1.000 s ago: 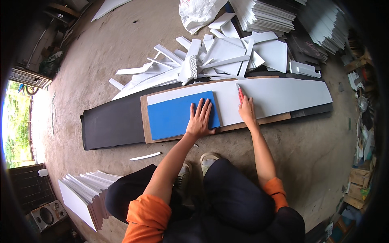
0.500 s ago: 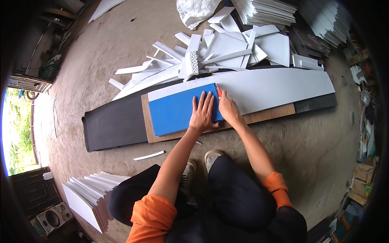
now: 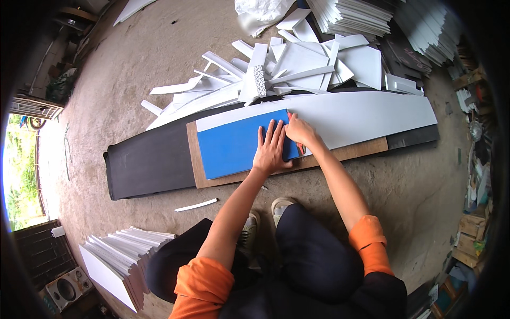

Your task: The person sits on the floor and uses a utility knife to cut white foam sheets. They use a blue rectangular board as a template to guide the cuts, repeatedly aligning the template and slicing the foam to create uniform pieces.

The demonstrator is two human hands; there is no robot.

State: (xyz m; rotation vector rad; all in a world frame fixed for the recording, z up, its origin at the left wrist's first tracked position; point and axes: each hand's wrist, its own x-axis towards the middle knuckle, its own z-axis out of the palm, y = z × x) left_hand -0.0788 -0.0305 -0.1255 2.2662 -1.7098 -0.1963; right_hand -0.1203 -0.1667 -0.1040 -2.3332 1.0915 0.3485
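A blue rectangular panel [image 3: 228, 146] lies on a long white board [image 3: 361, 114]. My left hand [image 3: 271, 148] presses flat on the panel's right part, fingers spread. My right hand [image 3: 300, 131] is closed around a red utility knife [image 3: 290, 114] at the panel's right edge. The knife's red front shows above the fingers, at the panel's far right corner; its blade is too small to make out. A red and black piece shows below the hand. Under the white board is a brown wooden board [image 3: 350, 151], which rests on a black sheet [image 3: 149, 159].
Beyond the boards lies a heap of white offcuts [image 3: 308, 61]. Stacks of white sheets [image 3: 345, 18] stand at the far right, with a white sack [image 3: 260, 16] beside them. More white panels [image 3: 119, 260] lean at lower left. A white strip [image 3: 196, 205] lies on the concrete floor.
My right hand has shifted slightly nearer the panel's far right corner with the knife, and its wrist has turned. My left hand stays flat on the panel. The whole view has shifted slightly.
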